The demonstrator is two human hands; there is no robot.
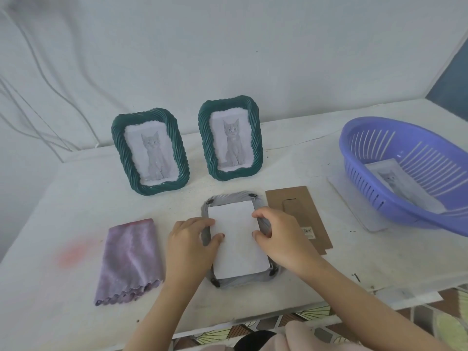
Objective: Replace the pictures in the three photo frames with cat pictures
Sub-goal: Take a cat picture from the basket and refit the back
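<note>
From the head camera I see two green frames [152,190] standing upright at the back of the surface [76,198], and each one shows a grey cat picture, so I judge those two finished. The third frame [240,282] lies face down near the front edge, between the two hands. A white sheet [238,247] lies in its opening, blank side up (I cannot tell what is printed on the hidden side). The left hand [192,240] grips the left side of this frame, with the thumb pressing on the sheet. The right hand [278,235] curls round the right side, with its fingertips on the sheet's edge.

The step in hand seems to be seating the sheet flat in the last frame. The brown backing board [286,196] lies just beside it on the right, partly under the right hand. The next move probably calls for putting this board over the sheet and turning the small black tabs [216,282] to lock it.
</note>
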